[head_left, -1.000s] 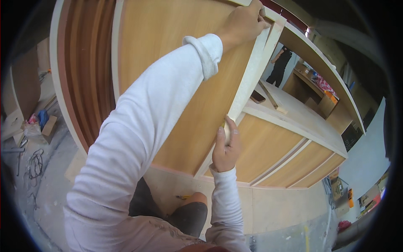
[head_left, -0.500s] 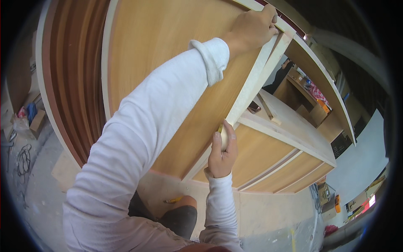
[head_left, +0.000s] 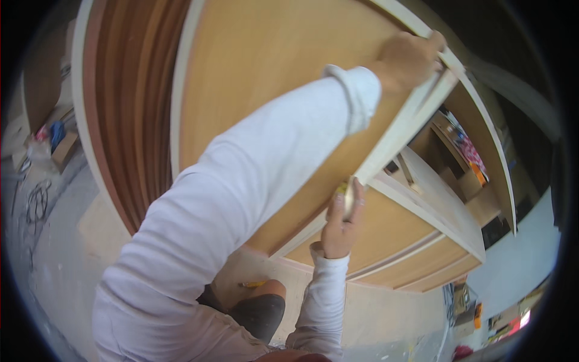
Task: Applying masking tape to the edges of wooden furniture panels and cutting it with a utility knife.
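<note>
A large wooden cabinet with a wood-grain panel (head_left: 271, 66) and pale edges fills the middle of the view. My left hand (head_left: 410, 60) is at its upper right corner, blurred, with curled fingers against the pale edging; whatever they pinch is hidden. A pale narrow strip (head_left: 392, 136) slants down from that corner to my right hand (head_left: 344, 229). My right thumb and fingers close on either side of the strip's lower end. Beside the thumb shows a small yellow piece (head_left: 342, 188), too blurred to name. My left arm crosses in front of the panel.
Reddish-brown slats (head_left: 129, 102) stand at the left. A lower cabinet section (head_left: 392, 229) adjoins at the right, with a loose wooden stick (head_left: 409, 174) on top. Near my knee a yellow tool (head_left: 252, 283) lies on the floor. A coiled cable (head_left: 37, 202) and a cardboard box (head_left: 64, 151) lie far left.
The whole scene has shifted right and slightly down in the view. Both hands stay at the same parts of the cabinet, the left one now blurred.
</note>
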Demonstrator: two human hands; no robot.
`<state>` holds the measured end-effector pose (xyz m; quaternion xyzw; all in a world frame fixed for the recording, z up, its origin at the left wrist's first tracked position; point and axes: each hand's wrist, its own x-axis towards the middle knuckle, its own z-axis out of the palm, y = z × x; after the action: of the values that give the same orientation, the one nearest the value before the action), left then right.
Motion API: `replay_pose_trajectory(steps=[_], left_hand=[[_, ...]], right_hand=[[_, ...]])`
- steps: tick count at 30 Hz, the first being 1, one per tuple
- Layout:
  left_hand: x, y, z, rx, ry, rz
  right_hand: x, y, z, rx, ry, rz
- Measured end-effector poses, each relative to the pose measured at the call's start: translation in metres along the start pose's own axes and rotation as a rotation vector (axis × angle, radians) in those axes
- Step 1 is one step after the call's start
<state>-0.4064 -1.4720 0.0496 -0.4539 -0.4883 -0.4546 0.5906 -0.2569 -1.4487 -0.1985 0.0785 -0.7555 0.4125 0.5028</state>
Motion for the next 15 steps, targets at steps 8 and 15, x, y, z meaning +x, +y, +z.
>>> replay_pose_trajectory(steps=[8,15], left_hand=[[0.001,0.004,0.001,0.083,0.119,0.088],[0.001,0.003,0.023,0.067,-0.14,-0.065]], right_hand=[[-0.006,-0.003,0.007,0.221,0.039,0.231],[0.004,0.006,0.003,-0.161,0.118,-0.057]])
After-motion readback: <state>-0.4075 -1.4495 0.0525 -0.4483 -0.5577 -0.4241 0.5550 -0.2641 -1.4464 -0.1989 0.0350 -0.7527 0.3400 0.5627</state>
